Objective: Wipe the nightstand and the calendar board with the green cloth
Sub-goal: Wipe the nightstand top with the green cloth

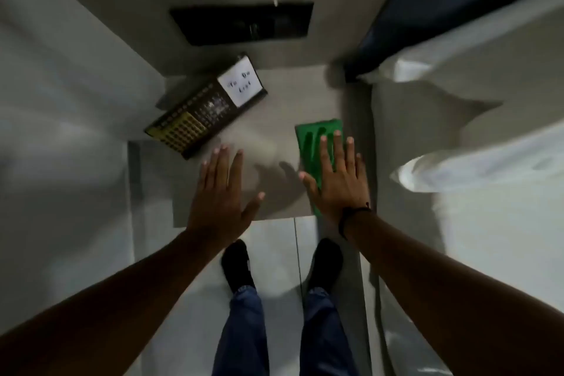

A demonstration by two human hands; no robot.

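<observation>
The grey nightstand point(283, 101) fills the middle of the view. A folded green cloth point(314, 137) lies along its right side. My right hand point(338, 180) rests flat above the cloth's near half with fingers spread, not gripping it. My left hand point(219, 189) hovers flat and open over the nightstand's near left part, holding nothing. The dark calendar board point(201, 110), with a white note panel and yellow grid, lies slanted at the nightstand's far left corner, overhanging its left edge.
A bed with white sheets point(473, 162) and a dark headboard point(457, 0) borders the nightstand on the right. A black panel point(244, 23) is on the wall behind. My feet point(238, 265) stand on the pale floor just before the nightstand.
</observation>
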